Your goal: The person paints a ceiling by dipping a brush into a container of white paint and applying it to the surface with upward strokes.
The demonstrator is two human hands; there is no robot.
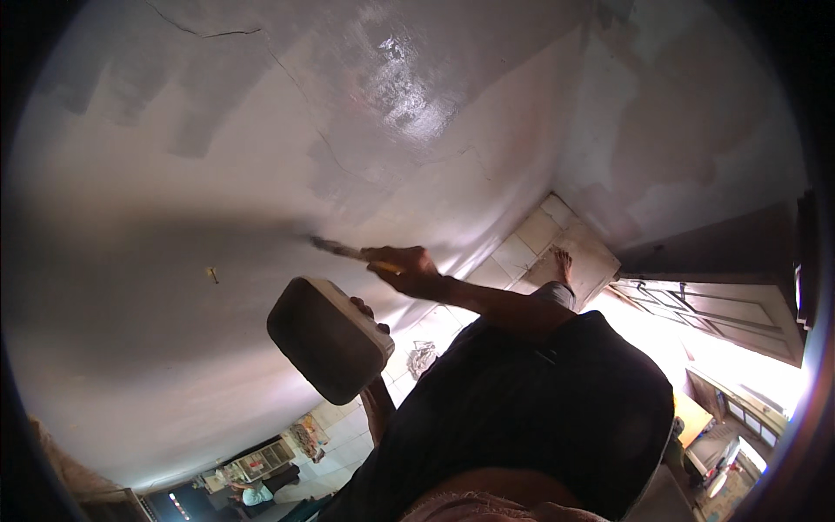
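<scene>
My right hand (404, 268) is closed round the handle of a paintbrush (341, 250), a bit of yellow showing at the grip. The brush's dark tip meets the wall (174, 348), or comes very near it. In my left hand (372, 315) is a rectangular tub (329, 341) with rounded corners, a pale side and a dark broad face; my fingers curl over its side. Shadow hides whether that face is the tub's inside. Wet, shiny grey paint (409, 96) covers part of the wall above the brush, with uneven darker patches around it.
A small hook or nail (211, 275) sticks out of the wall, and a thin crack (230, 33) runs across it. My bare foot (564, 264) stands by the corner. An open panelled door (722, 315) is at right. Another person (256, 494) is near a shelf (265, 461) at lower left.
</scene>
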